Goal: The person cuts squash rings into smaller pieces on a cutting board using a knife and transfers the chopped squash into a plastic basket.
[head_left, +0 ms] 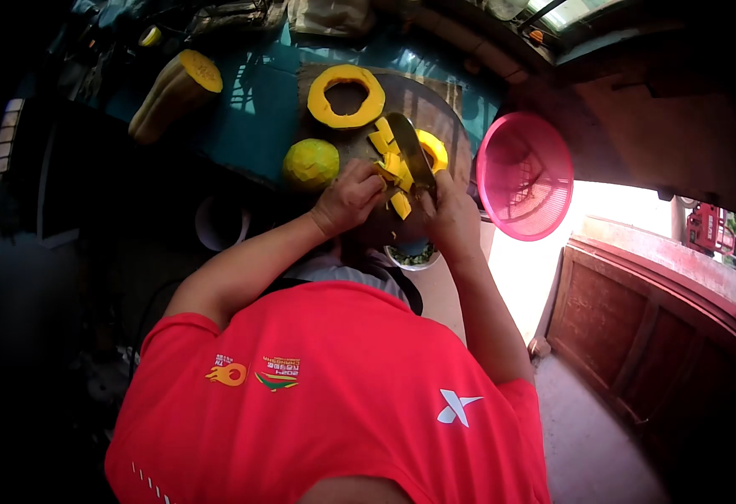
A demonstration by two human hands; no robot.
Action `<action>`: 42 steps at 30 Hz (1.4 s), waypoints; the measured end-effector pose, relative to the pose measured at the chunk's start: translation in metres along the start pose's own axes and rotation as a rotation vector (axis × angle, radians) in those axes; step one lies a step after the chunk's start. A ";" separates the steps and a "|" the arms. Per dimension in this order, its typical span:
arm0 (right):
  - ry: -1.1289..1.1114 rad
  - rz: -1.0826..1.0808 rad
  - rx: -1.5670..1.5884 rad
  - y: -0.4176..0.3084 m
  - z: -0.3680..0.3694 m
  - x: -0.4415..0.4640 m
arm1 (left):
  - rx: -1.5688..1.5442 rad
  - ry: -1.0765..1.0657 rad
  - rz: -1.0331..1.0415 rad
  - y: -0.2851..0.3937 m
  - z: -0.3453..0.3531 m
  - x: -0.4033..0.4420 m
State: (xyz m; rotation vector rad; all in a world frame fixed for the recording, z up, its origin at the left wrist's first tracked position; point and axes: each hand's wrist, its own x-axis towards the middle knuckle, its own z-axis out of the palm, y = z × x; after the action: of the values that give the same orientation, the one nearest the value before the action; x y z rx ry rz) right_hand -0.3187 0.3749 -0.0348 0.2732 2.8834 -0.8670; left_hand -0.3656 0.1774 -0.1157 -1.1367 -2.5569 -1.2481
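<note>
1. Dim room, strong daylight to the right of the round board [447, 113]; teal tabletop [254, 88] beyond the board and to its left. All places below taken from this board, as the wearer faces it.
2. Left hand [352, 197]: over the board's near left part, fingers bent inward, fingertips at the yellow chunks [391, 163]. Cannot tell whether it grips a piece or only steadies the pile.
3. Right hand [452, 212]: at the board's near right part, closed around the handle end of a knife [410, 147]. Blade points toward the far side of the board, just beside the chunks.
4. Chunks: loose cluster around the middle of the board, between left hand and blade; one piece [400, 205] lies apart, nearer the wearer.
5. Smaller squash ring [437, 149]: right part of the board, partly hidden by the blade.
6. Large squash ring [317, 99]: far left part of the board, hollow centre showing.
7. Rounded yellow-green squash piece [311, 164]: at the board's left, surface faceted.
8. White bowl [418, 267]: below the board's near edge, green bits inside.
9. Pink basket [502, 164]: right of the board, openwork sides.
10. Long squash [166, 102]: well left of the board, cut face orange-yellow.
11. Wooden panel [607, 307]: farther right, nearer the wearer than the board.
</note>
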 end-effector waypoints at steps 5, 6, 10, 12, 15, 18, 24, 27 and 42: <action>0.113 0.037 0.211 0.012 -0.003 -0.003 | 0.075 -0.108 0.007 0.014 -0.004 0.010; 0.177 0.025 0.276 0.013 -0.002 -0.004 | 0.176 -0.183 0.029 0.019 -0.001 0.013; 0.150 0.159 0.283 0.018 0.003 -0.012 | 0.362 -0.379 0.057 0.019 0.025 0.022; 0.279 0.050 0.377 0.024 0.010 -0.015 | 0.386 -0.392 0.055 0.018 0.030 0.031; 0.193 0.194 0.403 0.022 0.000 -0.020 | 0.379 -0.338 0.020 0.003 0.034 0.042; 0.259 0.184 0.400 0.032 0.001 -0.024 | 0.422 -0.265 0.029 -0.010 0.033 0.056; 0.231 0.346 0.510 0.039 -0.012 -0.029 | 0.394 -0.168 0.007 0.004 0.023 0.072; 0.248 0.357 0.535 0.047 -0.009 -0.031 | 0.271 -0.203 0.092 0.019 0.029 0.072; 0.287 0.357 0.474 0.068 -0.009 -0.047 | 0.507 -0.111 -0.003 -0.007 0.051 0.138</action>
State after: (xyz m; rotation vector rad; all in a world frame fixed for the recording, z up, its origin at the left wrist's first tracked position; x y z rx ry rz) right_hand -0.2593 0.4288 -0.0561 0.9934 2.6819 -1.5218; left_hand -0.4574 0.2915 -0.1034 -1.1027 -2.7175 -0.4894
